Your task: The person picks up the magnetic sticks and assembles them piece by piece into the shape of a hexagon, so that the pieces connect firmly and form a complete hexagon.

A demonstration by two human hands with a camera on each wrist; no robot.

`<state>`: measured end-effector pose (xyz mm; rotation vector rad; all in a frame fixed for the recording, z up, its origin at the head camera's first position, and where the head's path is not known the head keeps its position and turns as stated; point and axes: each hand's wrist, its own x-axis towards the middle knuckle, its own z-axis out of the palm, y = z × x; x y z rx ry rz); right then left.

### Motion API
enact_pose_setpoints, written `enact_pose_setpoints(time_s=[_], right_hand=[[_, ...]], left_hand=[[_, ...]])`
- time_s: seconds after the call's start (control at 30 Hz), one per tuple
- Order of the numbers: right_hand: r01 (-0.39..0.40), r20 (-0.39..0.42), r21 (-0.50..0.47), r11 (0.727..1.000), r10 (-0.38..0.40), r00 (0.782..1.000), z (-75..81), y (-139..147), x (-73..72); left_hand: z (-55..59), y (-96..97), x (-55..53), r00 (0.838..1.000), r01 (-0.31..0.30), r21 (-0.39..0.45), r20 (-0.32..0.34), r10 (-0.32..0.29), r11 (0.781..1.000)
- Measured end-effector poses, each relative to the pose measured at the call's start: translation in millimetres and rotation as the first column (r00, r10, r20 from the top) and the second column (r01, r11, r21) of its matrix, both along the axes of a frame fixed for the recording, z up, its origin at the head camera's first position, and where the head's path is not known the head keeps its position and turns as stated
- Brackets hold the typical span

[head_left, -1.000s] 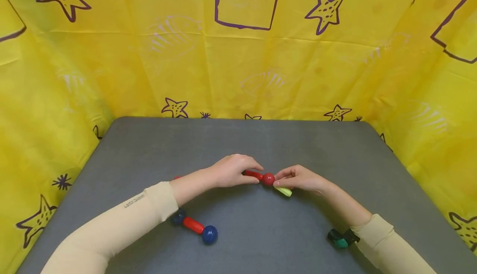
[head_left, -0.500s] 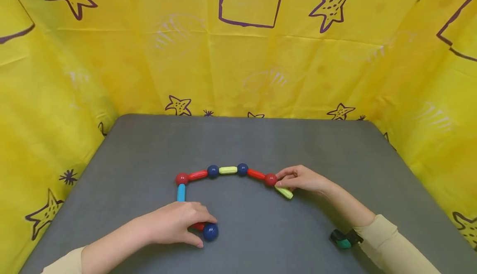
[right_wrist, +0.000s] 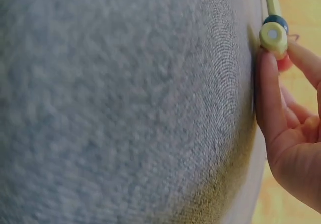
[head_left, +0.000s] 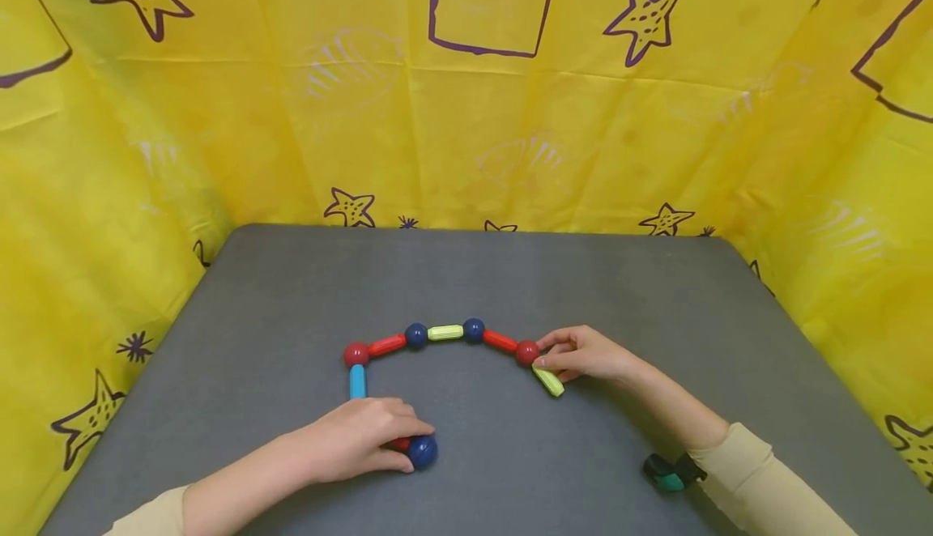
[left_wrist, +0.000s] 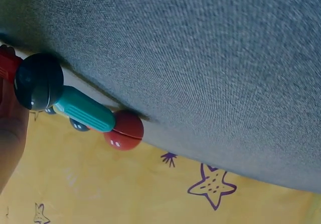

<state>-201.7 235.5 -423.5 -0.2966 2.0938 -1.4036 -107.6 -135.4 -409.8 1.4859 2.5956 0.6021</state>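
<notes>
Magnetic balls and rods form a bent chain on the grey table (head_left: 466,277). My left hand (head_left: 360,439) grips a red magnetic rod (head_left: 398,444) at the chain's near left, thumb and forefinger reaching the blue ball (head_left: 423,453) on its end. The palm hides the corner ball in the head view; the left wrist view shows that dark blue ball (left_wrist: 39,81) joined to a blue rod (left_wrist: 85,108) and a red ball (left_wrist: 124,129). My right hand (head_left: 590,354) pinches the red ball (head_left: 527,352) at the right, where a yellow-green rod (head_left: 548,380) joins it.
Across the back, the chain runs through a red rod (head_left: 387,346), a blue ball (head_left: 416,335), a yellow-green rod (head_left: 445,332), another blue ball (head_left: 474,329) and a red rod (head_left: 500,342). A yellow curtain (head_left: 466,131) stands round the table.
My left hand has come from the red rod at the back right to the near left one and shifted it slightly right. The right-hand yellow-green rod has swung inward.
</notes>
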Motion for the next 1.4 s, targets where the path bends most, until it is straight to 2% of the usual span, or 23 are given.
enact_pose_setpoints(time_s=[0.33,0.4,0.43,0.47,0.5,0.53,0.57,0.6,0.63,0.67,0.7,0.73,0.77,0.8,0.87,0.93,1.03,1.2,1.27,1.4], right_hand=[[0.131,-0.067,0.047,0.99,-0.127,0.99,0.1,-17.2,12.0],[0.114,-0.109,0.069,0.991,-0.106,0.988,0.5,-17.6,12.4],[0.088,-0.158,0.089,0.992,-0.073,0.985,1.3,-16.7,12.3],[0.047,-0.241,0.119,0.992,-0.017,0.97,2.2,-15.0,11.7],[-0.005,-0.34,0.153,0.988,0.057,0.939,3.4,-12.6,10.7],[-0.059,-0.447,0.206,0.977,0.147,0.882,4.6,-9.5,9.0],[-0.111,-0.552,0.265,0.958,0.245,0.797,6.1,-6.3,7.2],[-0.15,-0.645,0.325,0.934,0.335,0.687,7.7,-3.4,5.0],[-0.18,-0.715,0.379,0.908,0.411,0.566,8.9,-0.8,2.5],[-0.208,-0.758,0.424,0.881,0.471,0.45,10.1,1.1,-0.2],[-0.245,-0.773,0.458,0.855,0.519,0.365,11.2,2.1,-2.5],[-0.274,-0.775,0.492,0.827,0.559,0.296,12.1,2.4,-4.6],[-0.3,-0.771,0.515,0.803,0.587,0.248,12.6,2.0,-6.2],[-0.32,-0.767,0.529,0.786,0.604,0.216,12.8,1.2,-7.5],[-0.347,-0.759,0.544,0.764,0.624,0.187,12.1,-0.5,-9.3],[-0.361,-0.757,0.542,0.759,0.628,0.181,10.3,-1.7,-9.9],[-0.369,-0.77,0.527,0.766,0.614,0.174,7.3,-3.2,-9.9],[-0.39,-0.809,0.489,0.78,0.573,0.133,3.6,-10.8,-8.0],[-0.398,-0.821,0.47,0.788,0.556,0.129,2.1,-15.1,-6.3],[-0.402,-0.841,0.434,0.806,0.522,0.139,-1.3,-22.9,-1.2]], left_hand=[[-1.8,2.3,1.2,1.0,-0.005,0.021,0.001,0.005,1.0],[-2.2,2.4,1.7,1.0,-0.007,0.022,0.001,0.007,1.0],[-2.4,2.4,2.0,1.0,-0.009,0.023,0.003,0.009,1.0],[-2.6,2.3,2.5,1.0,-0.012,0.023,0.004,0.011,1.0],[-2.8,2.0,2.8,1.0,-0.015,0.024,0.007,0.015,1.0],[-3.0,1.7,3.2,1.0,-0.018,0.026,0.007,0.018,1.0],[-3.1,1.2,3.8,1.0,-0.022,0.028,0.008,0.022,0.999],[-3.3,0.6,4.5,1.0,-0.027,0.032,0.009,0.027,0.999],[-3.3,-0.1,5.0,0.999,-0.033,0.037,0.012,0.032,0.999],[-3.5,-0.9,5.5,0.999,-0.038,0.042,0.013,0.038,0.998],[-3.5,-1.7,5.8,0.999,-0.043,0.046,0.014,0.042,0.998],[-3.7,-2.3,6.2,0.999,-0.047,0.05,0.014,0.047,0.998],[-3.9,-2.8,6.6,0.999,-0.052,0.053,0.015,0.051,0.997],[-4.2,-3.0,6.7,0.998,-0.055,0.055,0.014,0.054,0.997],[-4.9,-2.8,6.7,0.998,-0.059,0.057,0.014,0.058,0.997],[-5.6,-2.0,6.6,0.998,-0.062,0.062,0.023,0.061,0.996],[-6.9,-0.4,6.8,0.997,-0.071,0.071,0.049,0.068,0.995],[-7.5,4.3,8.4,0.99,-0.108,0.075,0.103,0.1,0.991],[-6.8,7.7,8.5,0.983,-0.133,0.069,0.138,0.122,0.989],[-6.1,15.9,7.0,0.964,-0.186,0.048,0.204,0.173,0.981]])
